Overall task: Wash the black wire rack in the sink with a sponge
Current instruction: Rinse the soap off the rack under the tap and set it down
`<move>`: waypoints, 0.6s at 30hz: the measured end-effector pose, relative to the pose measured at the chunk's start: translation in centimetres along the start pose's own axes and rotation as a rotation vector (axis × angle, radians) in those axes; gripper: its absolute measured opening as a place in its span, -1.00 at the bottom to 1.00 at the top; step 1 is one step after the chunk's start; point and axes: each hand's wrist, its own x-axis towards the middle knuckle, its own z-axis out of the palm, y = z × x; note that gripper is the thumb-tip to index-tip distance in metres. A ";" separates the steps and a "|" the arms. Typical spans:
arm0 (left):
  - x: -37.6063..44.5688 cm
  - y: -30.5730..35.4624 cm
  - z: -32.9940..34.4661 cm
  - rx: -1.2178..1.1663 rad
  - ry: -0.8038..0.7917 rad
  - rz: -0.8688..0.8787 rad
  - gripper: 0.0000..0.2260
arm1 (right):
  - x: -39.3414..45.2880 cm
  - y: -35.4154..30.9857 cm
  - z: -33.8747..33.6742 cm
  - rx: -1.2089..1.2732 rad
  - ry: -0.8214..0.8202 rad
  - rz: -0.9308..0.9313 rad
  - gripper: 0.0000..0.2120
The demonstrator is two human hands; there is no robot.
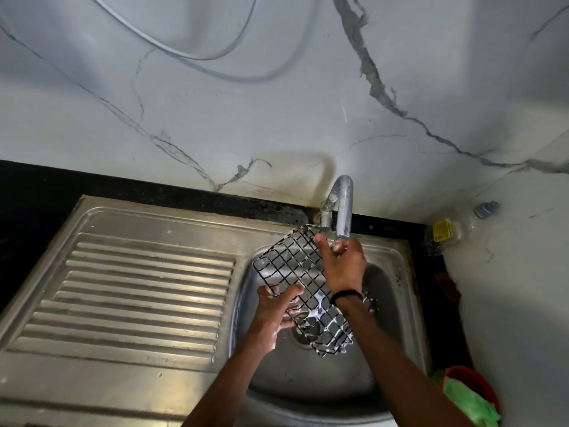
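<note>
Two bare forearms reach over the stainless steel sink (397, 291): left hand (278, 306) grips the suds-streaked black wire rack (303, 285) above the drain, right hand (343, 263) curled at the chrome tap (341, 208). Soaping looks done; rinsing remains. No sponge visible.

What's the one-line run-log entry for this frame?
phase: rinse/scrub | wire rack: soapy, tilted over sink | left hand: grips rack edge | right hand: at tap | sponge: not visible
</note>
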 end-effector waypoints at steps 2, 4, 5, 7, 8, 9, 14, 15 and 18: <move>-0.3 0.2 0.2 0.026 0.042 0.024 -0.11 | 0.7 -1.0 1.1 -0.032 -0.041 -0.034 -0.30; -0.5 0.2 0.5 0.052 0.088 0.044 -0.05 | 1.7 -1.8 2.1 -0.158 -0.062 0.015 -0.23; -0.7 0.4 0.7 0.052 0.116 0.052 -0.05 | 2.0 -2.2 2.6 -0.215 -0.060 0.037 -0.24; -0.9 0.3 0.8 0.055 0.165 0.072 -0.01 | 1.7 -2.9 3.2 -0.259 -0.067 -0.003 -0.17; -0.7 0.1 0.8 0.044 0.191 0.083 0.03 | 1.3 -3.3 3.6 -0.255 -0.076 -0.076 -0.14; -0.7 0.1 0.9 0.021 0.214 0.086 0.07 | 0.6 -3.5 3.7 -0.249 -0.075 -0.168 -0.18; -0.8 -1.3 1.0 -0.029 0.369 0.206 0.25 | -2.7 -1.3 3.2 -0.231 -0.122 -0.538 -0.41; -1.0 -1.7 1.1 -0.007 0.397 0.214 0.27 | -3.1 -0.2 3.1 -0.210 -0.124 -0.532 -0.39; -1.6 -2.4 1.4 0.024 0.456 0.152 0.08 | -3.8 3.2 3.0 -0.173 -0.092 -0.306 -0.29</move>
